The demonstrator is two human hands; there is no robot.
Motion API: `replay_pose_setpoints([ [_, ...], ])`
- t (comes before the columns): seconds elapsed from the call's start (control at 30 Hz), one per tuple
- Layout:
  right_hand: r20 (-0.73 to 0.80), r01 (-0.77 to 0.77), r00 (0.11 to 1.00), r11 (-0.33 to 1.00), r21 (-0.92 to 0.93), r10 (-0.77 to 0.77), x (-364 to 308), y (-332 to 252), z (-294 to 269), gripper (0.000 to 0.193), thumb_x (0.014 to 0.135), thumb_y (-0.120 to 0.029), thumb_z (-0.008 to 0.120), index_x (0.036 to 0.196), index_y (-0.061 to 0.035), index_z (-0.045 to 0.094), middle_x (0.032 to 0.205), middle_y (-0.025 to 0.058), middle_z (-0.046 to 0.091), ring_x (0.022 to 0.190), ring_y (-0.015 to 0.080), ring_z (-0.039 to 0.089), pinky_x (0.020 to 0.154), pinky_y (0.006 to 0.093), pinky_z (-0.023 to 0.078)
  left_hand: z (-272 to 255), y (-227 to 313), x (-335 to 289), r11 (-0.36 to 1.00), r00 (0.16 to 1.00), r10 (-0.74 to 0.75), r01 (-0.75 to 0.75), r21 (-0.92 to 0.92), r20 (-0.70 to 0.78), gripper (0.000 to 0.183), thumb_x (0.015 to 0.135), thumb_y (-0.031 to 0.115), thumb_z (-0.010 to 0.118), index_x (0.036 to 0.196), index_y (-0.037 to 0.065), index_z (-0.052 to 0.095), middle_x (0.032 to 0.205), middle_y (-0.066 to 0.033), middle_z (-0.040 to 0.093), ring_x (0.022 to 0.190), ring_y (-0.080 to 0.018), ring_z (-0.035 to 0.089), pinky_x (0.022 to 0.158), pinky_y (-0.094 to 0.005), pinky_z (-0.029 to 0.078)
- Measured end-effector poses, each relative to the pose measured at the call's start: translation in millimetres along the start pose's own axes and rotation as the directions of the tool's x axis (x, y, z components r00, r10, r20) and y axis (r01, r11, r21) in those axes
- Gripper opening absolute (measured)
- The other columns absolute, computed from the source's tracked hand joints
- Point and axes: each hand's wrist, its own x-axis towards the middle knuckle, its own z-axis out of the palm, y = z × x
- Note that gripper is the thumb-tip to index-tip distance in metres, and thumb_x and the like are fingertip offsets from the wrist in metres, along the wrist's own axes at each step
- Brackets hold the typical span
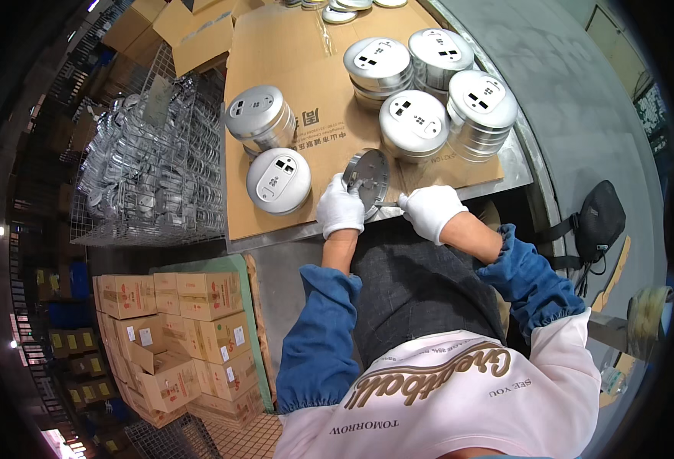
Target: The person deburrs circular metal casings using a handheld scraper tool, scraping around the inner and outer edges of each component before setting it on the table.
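My left hand [341,206], in a white glove, grips a round grey metal disc [375,174] near the front edge of the table. The disc is tipped up with its inner side toward me. In my right hand [433,212], also gloved, is a thin metal hand tool [387,204]; its tip is at the disc's lower rim, and its exact kind is hard to make out. Left of the disc a silver round cover [279,183] with small square cutouts tops a low pile. Behind that stands another stack of covers [256,115].
Several stacks of the same covers [413,126] stand to the right on the cardboard-topped table [329,92]. A wire cage [149,168] full of metal parts is at the left. Cartons [207,336] are piled below it. A black bag [601,222] lies at the right.
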Motion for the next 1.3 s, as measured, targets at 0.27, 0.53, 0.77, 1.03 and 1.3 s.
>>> replay_pose_setpoints([
  [0.27,0.054,0.031,0.998,0.999,0.008,-0.032,3.2,-4.9,-5.9,0.015,0.072,-0.007,0.053,0.083,-0.0028,0.062,0.075,0.0163,0.064,0.07,0.0348,0.064,0.061,0.0426,0.05,7.3,-13.3,2.8,0.991,0.998,-0.039,0.032,-0.127,-0.053,0.021,0.08,0.028,0.064,0.091,0.011,0.061,0.081,-0.0138,0.065,0.079,-0.0346,0.062,0.067,-0.0435,0.047],
  [0.53,-0.189,0.002,0.982,0.992,0.128,0.022,-24.7,7.1,65.2,0.03,0.079,-0.01,0.051,0.108,-0.0042,0.051,0.075,0.0134,0.059,0.061,0.0323,0.06,0.052,0.0417,0.048,16.5,-25.9,-4.5,0.949,0.967,-0.209,0.164,-0.271,-0.148,0.028,0.077,0.026,0.068,0.09,0.002,0.06,0.082,-0.0166,0.066,0.079,-0.0337,0.063,0.068,-0.0383,0.048],
  [0.77,-0.328,0.058,0.944,0.958,0.281,0.039,-24.5,20.7,73.4,0.03,0.083,-0.025,0.057,0.112,-0.017,0.054,0.074,0.0103,0.059,0.066,0.0301,0.061,0.055,0.0399,0.048,16.5,-37.6,-16.7,0.712,0.989,-0.127,0.038,-0.701,-0.076,0.025,0.081,0.014,0.066,0.101,0.001,0.059,0.09,-0.0089,0.066,0.078,-0.0175,0.062,0.072,-0.029,0.048],
  [1.03,-0.213,-0.047,0.966,0.911,0.409,0.145,-38.7,30.0,78.1,0.031,0.084,-0.028,0.056,0.114,-0.0174,0.057,0.077,0.0135,0.061,0.071,0.0333,0.06,0.063,0.043,0.048,-2.1,-68.0,-11.0,0.132,0.836,-0.171,0.544,-0.829,0.522,0.039,0.085,0.026,0.061,0.113,-0.001,0.056,0.1,-0.0089,0.063,0.086,-0.016,0.062,0.075,-0.0271,0.051],
  [1.3,-0.289,-0.053,0.941,0.921,0.387,0.176,-43.6,37.1,73.8,0.031,0.085,-0.029,0.055,0.112,-0.0155,0.057,0.079,0.0129,0.062,0.073,0.0326,0.06,0.064,0.0421,0.048,18.7,-54.6,-12.5,0.617,0.948,-0.24,0.314,-0.722,0.208,0.024,0.088,0.017,0.06,0.099,-0.004,0.063,0.09,-0.0062,0.067,0.076,-0.0116,0.06,0.068,-0.0253,0.047],
])
